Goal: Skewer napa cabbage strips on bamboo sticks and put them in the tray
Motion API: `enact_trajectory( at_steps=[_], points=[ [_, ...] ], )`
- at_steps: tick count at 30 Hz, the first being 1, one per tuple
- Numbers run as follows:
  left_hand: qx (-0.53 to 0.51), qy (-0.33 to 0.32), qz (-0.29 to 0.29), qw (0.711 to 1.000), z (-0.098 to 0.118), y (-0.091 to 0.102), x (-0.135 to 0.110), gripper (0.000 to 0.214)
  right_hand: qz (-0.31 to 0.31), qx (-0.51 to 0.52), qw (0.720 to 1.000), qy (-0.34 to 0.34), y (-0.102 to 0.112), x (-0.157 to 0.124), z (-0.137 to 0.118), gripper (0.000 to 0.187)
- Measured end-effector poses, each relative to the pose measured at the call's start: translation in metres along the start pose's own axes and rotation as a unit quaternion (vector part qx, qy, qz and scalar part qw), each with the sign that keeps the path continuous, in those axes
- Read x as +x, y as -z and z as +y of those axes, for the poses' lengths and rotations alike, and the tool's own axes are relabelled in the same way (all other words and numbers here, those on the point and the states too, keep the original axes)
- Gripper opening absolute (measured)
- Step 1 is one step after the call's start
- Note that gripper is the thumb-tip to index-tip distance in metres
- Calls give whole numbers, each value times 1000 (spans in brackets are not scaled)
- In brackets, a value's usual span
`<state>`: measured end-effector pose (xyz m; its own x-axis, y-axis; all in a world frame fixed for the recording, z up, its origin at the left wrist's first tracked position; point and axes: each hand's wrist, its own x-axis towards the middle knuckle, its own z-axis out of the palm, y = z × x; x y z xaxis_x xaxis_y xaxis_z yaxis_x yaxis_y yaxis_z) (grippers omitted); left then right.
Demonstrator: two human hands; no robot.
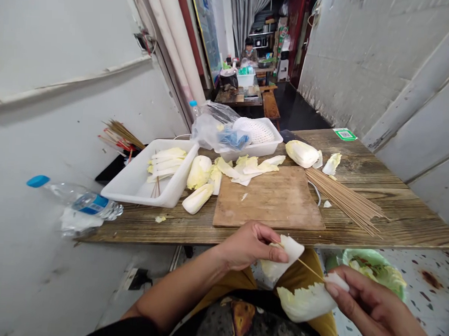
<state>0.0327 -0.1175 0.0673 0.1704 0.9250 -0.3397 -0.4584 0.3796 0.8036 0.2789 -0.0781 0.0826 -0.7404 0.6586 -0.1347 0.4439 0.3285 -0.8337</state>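
My left hand is closed on a piece of napa cabbage leaf with a thin bamboo skewer running through it. In my right hand a second cabbage leaf piece is pinched at its white end. The skewer spans from the left leaf to that end; whether its tip has entered the second leaf I cannot tell. Both hands are above my lap, in front of the table edge. Beyond them lies a wooden cutting board with loose cabbage leaves along its back left edge.
A white tray with skewered cabbage stands left, near cabbage hearts and a water bottle. Loose bamboo skewers and a cabbage lie right. A lined bin is below. Far back sits a person.
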Motion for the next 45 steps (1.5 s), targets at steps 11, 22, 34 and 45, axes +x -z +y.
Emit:
enact_trajectory(
  at_steps=[11, 22, 34, 45],
  points=[
    [47, -30, -69, 996, -8, -14, 5, 30, 4, 40, 999, -14, -7, 11, -24, 31],
    [96, -71, -114, 986, -7, 1, 24, 56, 36, 103, 994, -7, 1, 29, -20, 26],
    [289, -212, -2, 933, -11, 0, 8, 49, 186, 10, 982, 36, 3, 41, 2, 27],
    [226, -206, -21, 952, 11, 16, 13, 54, 61, 253, 959, -107, -7, 44, -15, 41]
  ],
)
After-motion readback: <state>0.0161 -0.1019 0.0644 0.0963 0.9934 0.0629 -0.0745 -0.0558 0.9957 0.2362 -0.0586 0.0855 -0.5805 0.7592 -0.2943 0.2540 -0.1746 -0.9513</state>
